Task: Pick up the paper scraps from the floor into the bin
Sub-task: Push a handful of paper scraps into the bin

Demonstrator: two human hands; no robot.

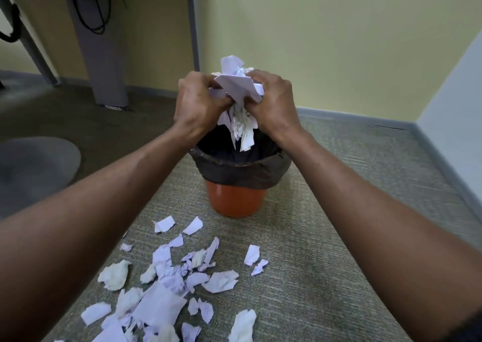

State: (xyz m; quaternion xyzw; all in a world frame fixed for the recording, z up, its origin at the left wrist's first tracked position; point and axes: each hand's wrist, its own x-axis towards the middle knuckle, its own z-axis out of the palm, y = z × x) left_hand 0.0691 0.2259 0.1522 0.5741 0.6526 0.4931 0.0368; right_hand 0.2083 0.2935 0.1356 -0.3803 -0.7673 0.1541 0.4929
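Note:
An orange bin (pixel 236 200) lined with a black bag (pixel 242 170) stands on the carpet in the middle of the view. Right above its mouth my left hand (pixel 198 104) and my right hand (pixel 273 101) squeeze a bunch of white paper scraps (pixel 238 88) between them. Some strips hang down from the bunch toward the opening. Several loose paper scraps (pixel 172 284) lie scattered on the floor in front of the bin, mostly to the lower left.
A grey desk leg (pixel 104 54) with black cables (pixel 95 10) stands at the back left. A round grey chair base (pixel 36 164) lies at the left. Yellow walls with grey skirting close the corner behind and to the right.

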